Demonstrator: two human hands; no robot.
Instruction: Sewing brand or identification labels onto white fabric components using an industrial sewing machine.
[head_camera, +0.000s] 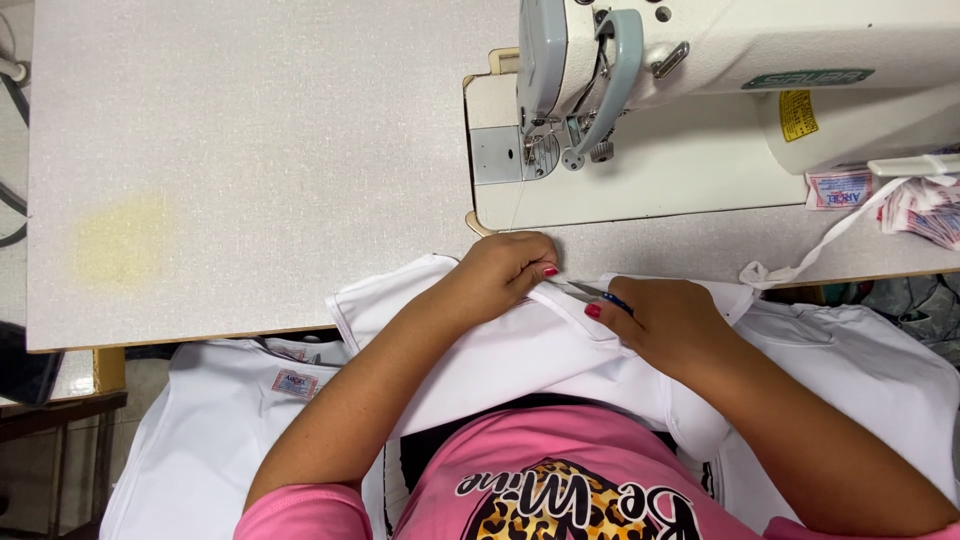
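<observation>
Left hand (505, 268): I am seeing it pinching the white garment (520, 350) edge, fingers closed.
Right hand (665, 325): closing around small snips (592, 292).
Risk: blades are nearing the left fingertips; cloth slipping may be nicking fabric or skin.

Left hand (505, 268) pinches white garment (520, 350); right hand (665, 320) holds snips (590, 292).

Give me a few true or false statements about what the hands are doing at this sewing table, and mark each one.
1. The right hand holds small thread snips. True.
2. The left hand rests on the sewing machine. False: it pinches the white garment.
3. The garment lies under the machine's needle. False: it sits at the table edge, clear of the machine.
4. A stack of labels lies at the far right. True.
</observation>
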